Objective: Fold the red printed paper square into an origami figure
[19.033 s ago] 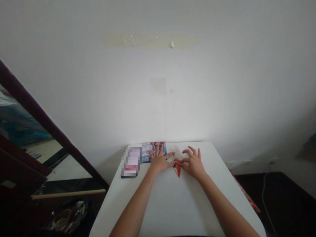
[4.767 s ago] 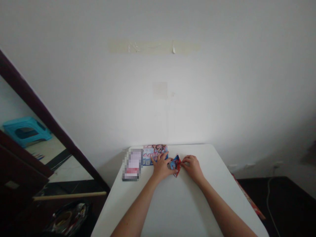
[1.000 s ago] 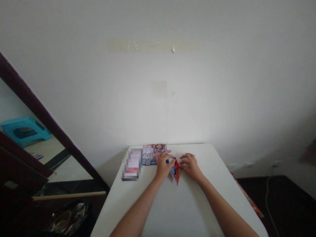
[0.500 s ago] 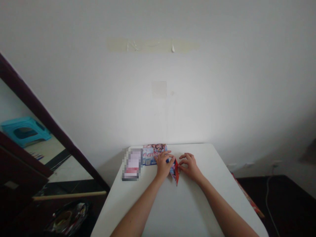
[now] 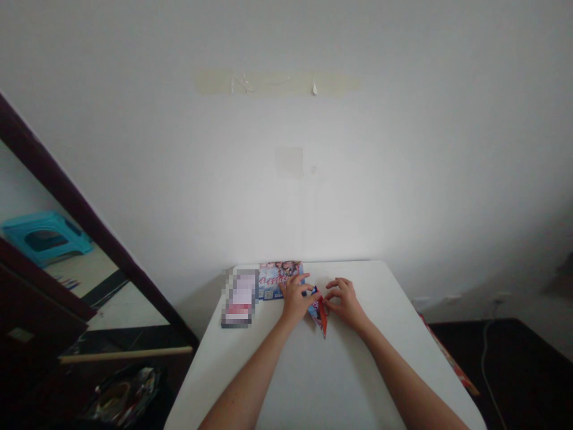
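Observation:
A small folded piece of printed paper, blue and red with a sharp point toward me, is held between my two hands over the white table. My left hand grips its left side with thumb and forefinger, the other fingers reaching over the flyer behind. On the paper's right edge, my right hand pinches with thumb and fingertips. Part of the paper's top is hidden by my left fingers. The printed blue flyer lies flat at the table's back, partly under my left hand.
A phone, blurred by pixels, lies left of the flyer. The wall rises at the table's back edge. A mirror leans at the left, showing a blue stool. Below it sits a dark bag of odds and ends.
Over the earlier frames the paper goes from a small orange-red shape to a blue one with a red folded strip. In the last second its lower point has swung slightly right; both hands stay nearly in place.

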`<action>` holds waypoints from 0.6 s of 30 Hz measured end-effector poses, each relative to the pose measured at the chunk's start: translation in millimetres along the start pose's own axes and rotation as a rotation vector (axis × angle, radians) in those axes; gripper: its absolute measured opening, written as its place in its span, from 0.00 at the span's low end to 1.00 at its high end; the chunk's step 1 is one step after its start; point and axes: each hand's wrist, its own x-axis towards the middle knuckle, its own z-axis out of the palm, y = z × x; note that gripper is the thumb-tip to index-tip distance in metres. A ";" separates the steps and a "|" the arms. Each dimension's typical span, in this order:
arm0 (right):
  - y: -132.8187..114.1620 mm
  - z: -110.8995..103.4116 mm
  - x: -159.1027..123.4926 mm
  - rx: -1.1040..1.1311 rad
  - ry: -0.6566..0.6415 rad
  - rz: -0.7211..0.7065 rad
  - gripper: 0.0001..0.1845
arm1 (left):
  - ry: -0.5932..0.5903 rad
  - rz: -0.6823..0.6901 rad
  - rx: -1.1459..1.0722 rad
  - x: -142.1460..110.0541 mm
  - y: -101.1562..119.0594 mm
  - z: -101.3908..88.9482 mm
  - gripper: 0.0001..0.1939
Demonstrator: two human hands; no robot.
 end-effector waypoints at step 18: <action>-1.8 0.8 0.4 0.041 0.080 -0.018 0.03 | -0.027 -0.017 -0.056 1.9 1.0 0.6 0.02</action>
